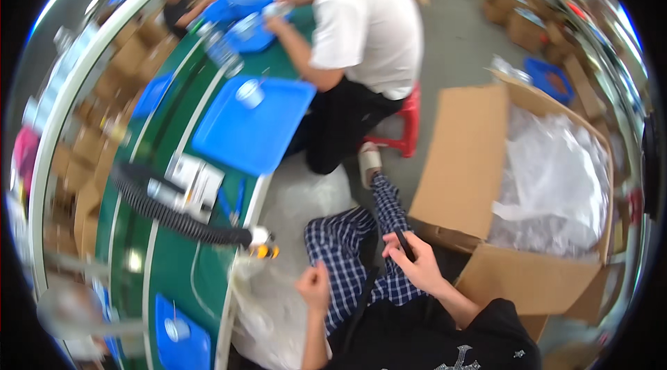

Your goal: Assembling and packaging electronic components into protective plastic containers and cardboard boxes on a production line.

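My right hand (417,263) is closed around a short, dark, stick-like thing (404,246), which pokes out between thumb and fingers above my knee. Too blurred to name, it looks black and narrow. My left hand (315,287) hovers over my other leg, fingers curled in. Whatever it may hold is hidden. Both hands are apart, above my checked trousers (340,238). A black cord (363,304) hangs down between them. Left of my left hand, the white and yellow end of a black corrugated hose (187,229) juts past the table edge.
The green worktable (177,269) bears a blue tray (253,120) with a small white cup, a blue-handled tool (237,202), and another blue tray (184,342). An open carton (458,161) with clear plastic bags stands right. A seated co-worker (368,15) occupies a red stool (410,120) ahead.
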`<act>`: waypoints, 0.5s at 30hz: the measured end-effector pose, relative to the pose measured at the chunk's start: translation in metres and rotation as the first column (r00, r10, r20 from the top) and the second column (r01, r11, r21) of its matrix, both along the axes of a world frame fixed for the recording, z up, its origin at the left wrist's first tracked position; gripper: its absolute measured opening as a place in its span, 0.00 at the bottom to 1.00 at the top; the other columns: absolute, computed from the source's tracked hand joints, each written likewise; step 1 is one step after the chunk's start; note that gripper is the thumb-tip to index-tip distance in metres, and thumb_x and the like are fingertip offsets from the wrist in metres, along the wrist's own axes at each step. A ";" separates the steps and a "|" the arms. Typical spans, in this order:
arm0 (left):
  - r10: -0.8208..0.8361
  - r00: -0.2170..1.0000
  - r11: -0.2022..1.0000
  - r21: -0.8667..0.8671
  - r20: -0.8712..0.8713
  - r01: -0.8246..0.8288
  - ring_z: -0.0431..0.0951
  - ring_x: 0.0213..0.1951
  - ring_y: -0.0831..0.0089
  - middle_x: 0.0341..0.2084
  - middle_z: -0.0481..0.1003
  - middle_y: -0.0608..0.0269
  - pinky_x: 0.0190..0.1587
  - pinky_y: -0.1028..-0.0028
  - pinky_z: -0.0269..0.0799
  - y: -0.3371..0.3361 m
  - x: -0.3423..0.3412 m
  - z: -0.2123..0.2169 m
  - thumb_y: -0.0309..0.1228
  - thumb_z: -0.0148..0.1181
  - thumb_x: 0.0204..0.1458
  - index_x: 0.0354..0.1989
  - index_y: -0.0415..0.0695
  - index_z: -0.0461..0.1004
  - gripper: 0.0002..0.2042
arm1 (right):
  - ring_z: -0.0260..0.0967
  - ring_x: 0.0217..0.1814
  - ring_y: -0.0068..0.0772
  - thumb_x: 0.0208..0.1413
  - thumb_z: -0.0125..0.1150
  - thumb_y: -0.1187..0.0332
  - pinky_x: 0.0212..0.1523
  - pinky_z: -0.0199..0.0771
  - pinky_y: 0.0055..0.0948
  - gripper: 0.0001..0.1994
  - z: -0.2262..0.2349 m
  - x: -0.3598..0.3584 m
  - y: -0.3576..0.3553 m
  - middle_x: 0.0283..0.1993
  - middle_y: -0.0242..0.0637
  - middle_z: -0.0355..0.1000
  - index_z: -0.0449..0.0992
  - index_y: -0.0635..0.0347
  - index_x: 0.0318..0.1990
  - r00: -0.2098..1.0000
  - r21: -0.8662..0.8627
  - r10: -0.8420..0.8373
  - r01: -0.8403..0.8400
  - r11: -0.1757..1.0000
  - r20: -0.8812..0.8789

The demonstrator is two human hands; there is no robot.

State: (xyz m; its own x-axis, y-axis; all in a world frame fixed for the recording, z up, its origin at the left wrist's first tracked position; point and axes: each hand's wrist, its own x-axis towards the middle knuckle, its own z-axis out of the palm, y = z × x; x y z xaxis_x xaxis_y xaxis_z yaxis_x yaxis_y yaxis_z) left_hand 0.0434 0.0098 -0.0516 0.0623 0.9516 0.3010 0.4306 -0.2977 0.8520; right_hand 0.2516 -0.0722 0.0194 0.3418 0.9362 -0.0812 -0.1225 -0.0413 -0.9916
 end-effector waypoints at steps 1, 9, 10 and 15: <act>-0.126 0.991 0.990 0.066 -0.036 0.128 0.53 0.11 0.80 0.06 0.56 0.64 0.15 0.75 0.48 -0.009 0.022 -0.006 0.25 0.60 0.48 0.10 0.40 0.60 0.18 | 0.64 0.33 0.15 0.57 0.50 0.75 0.36 0.64 0.17 0.10 0.018 0.007 -0.012 0.31 0.32 0.71 0.69 0.68 0.44 0.999 0.022 -0.027 0.026 0.999 0.023; -0.675 0.732 0.735 -0.008 0.098 0.678 0.55 0.08 0.74 0.06 0.55 0.63 0.14 0.73 0.46 -0.071 0.108 0.024 0.21 0.60 0.45 0.09 0.41 0.57 0.19 | 0.58 0.14 0.10 0.54 0.46 0.81 0.16 0.55 0.16 0.14 0.118 0.097 -0.118 0.12 0.25 0.60 0.76 0.61 0.44 0.552 0.180 -0.585 0.618 0.765 0.594; -0.668 0.741 0.741 -0.026 0.063 0.671 0.55 0.08 0.73 0.06 0.55 0.62 0.14 0.74 0.47 -0.070 0.103 0.013 0.21 0.60 0.46 0.09 0.41 0.58 0.19 | 0.56 0.13 0.10 0.55 0.46 0.81 0.16 0.54 0.17 0.14 0.118 0.112 -0.123 0.12 0.25 0.59 0.75 0.60 0.45 0.411 0.242 -0.622 0.669 0.702 0.667; -0.584 0.812 0.806 -0.116 0.002 0.580 0.53 0.13 0.84 0.07 0.57 0.69 0.16 0.78 0.45 -0.055 0.084 -0.002 0.23 0.57 0.50 0.12 0.38 0.62 0.16 | 0.54 0.16 0.12 0.57 0.49 0.75 0.17 0.52 0.16 0.10 0.134 0.143 -0.156 0.16 0.28 0.64 0.71 0.61 0.46 0.130 0.520 -0.798 0.694 0.497 0.589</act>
State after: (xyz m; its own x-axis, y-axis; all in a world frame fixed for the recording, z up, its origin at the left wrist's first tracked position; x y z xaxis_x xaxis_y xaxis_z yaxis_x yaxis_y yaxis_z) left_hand 0.1270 -0.0452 -0.0539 0.6226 0.7594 0.1887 0.2329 -0.4101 0.8818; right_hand 0.3941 -0.2278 0.1531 0.7517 0.1653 0.6384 0.6576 -0.2613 -0.7066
